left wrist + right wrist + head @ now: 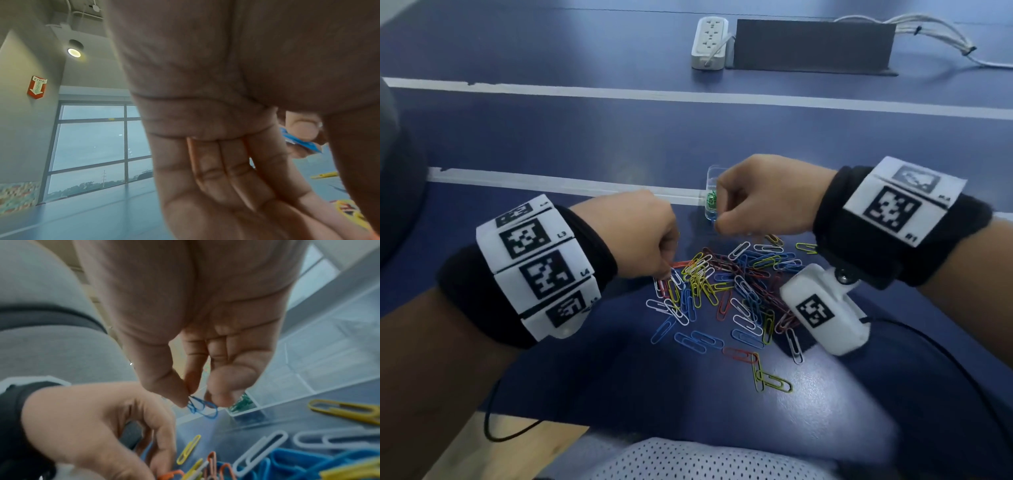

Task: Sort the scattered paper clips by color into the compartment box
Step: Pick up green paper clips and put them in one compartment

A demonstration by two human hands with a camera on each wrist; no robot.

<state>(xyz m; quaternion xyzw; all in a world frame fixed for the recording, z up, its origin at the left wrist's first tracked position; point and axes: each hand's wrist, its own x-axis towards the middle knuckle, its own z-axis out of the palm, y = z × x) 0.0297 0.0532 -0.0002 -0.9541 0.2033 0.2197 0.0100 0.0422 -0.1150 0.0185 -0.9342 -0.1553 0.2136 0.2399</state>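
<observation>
Loose paper clips [722,291] in blue, white, yellow and red lie heaped on the blue table. My right hand [717,219] hovers just past the heap, and its thumb and forefinger pinch a blue clip [202,406]. Right behind it stands the clear compartment box [710,185], with green clips [242,402] in its near cell. My left hand [667,272] reaches down into the heap's left edge with fingers curled, the tips beside an orange clip [172,473]. Whether those fingers grip a clip is hidden.
A white power strip [710,42] and a dark box [813,44] with white cables sit at the far side of the table. A black cable [945,356] trails from my right wrist camera. The table's near edge runs just below the heap.
</observation>
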